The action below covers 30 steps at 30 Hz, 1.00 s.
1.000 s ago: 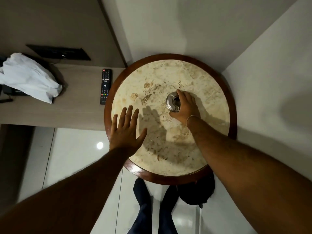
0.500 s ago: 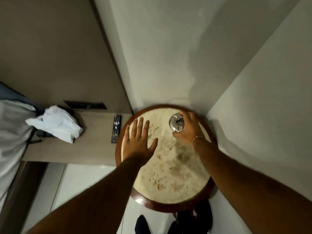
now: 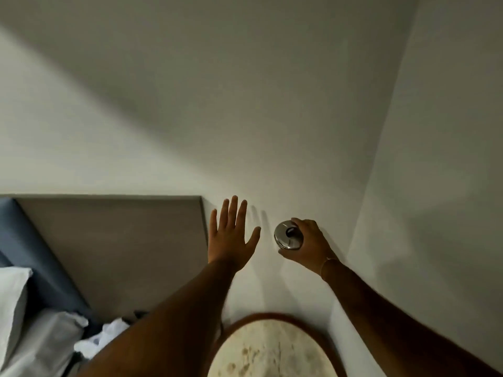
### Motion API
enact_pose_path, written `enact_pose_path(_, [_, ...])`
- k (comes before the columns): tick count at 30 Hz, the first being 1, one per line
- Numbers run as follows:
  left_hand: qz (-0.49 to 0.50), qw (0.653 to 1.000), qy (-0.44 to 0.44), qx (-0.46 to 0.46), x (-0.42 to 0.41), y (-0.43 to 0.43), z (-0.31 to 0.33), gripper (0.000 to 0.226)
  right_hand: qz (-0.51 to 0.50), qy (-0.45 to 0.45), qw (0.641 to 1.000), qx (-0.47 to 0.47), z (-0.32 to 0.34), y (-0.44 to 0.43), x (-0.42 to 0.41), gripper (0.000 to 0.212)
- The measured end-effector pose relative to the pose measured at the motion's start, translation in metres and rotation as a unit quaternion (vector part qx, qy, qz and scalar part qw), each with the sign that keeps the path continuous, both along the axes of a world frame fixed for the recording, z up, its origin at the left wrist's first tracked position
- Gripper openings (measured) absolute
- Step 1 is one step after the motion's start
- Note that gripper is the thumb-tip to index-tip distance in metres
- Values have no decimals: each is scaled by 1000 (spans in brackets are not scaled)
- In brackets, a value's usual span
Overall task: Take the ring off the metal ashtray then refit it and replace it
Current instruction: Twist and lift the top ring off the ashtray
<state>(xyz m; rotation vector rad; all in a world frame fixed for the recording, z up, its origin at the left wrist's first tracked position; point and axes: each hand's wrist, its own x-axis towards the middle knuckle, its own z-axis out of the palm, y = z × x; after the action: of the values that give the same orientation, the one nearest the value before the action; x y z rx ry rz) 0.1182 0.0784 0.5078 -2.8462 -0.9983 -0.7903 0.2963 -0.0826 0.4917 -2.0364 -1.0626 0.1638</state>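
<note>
The right hand is holding the small round shiny metal ashtray up in the air, in front of the pale wall. The ashtray is well above the round stone-topped bench with a brown wooden rim, which is showing only at the bottom of the view. The right grip is closing around the side of the ashtray, with the fingers curling over its far edge and the thumb underneath. I think the hand is holding it by the side so the top is staying free for the other hand to reach.

The left hand is holding nothing. Its grip is wide open, with the fingers spread and pointing up, just beside the ashtray but not touching it. It looks like it is getting ready to help, maybe to take hold of the ring.

The ashtray is looking like a smooth silver dome with a dark hole in the middle of its top. It is tilting so the top is facing the camera. The ring seems to be sitting on it, so the taking-off step is probably not done yet. I cannot tell where the ring stops and the bowl starts, because the metal is all one shiny colour.
</note>
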Motion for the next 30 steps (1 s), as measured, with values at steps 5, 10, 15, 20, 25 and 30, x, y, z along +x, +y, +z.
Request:
enact_pose_path(5, [-26,996,-75,46,10,-5,112,82,5,-27,998,52,102,1,3,103])
enact_pose_path(10, [-52,988,-121,85,9,-15,173,80,6,-50,996,79,164,-1,-2,101])
enact_pose_path(15, [-149,978,-147,-6,9,-22,200,84,18,-59,994,93,189,-4,-10,103])
enact_pose_path(20, [-225,939,-48,-255,16,-37,222,108,43,-28,991,125,198,-4,-24,108])
enact_pose_path(25, [-247,919,18,-307,23,-50,232,102,65,2,984,166,195,-11,-35,110])
enact_pose_path(30, [-244,906,61,-340,28,-56,241,81,49,5,978,203,187,-20,-41,108])
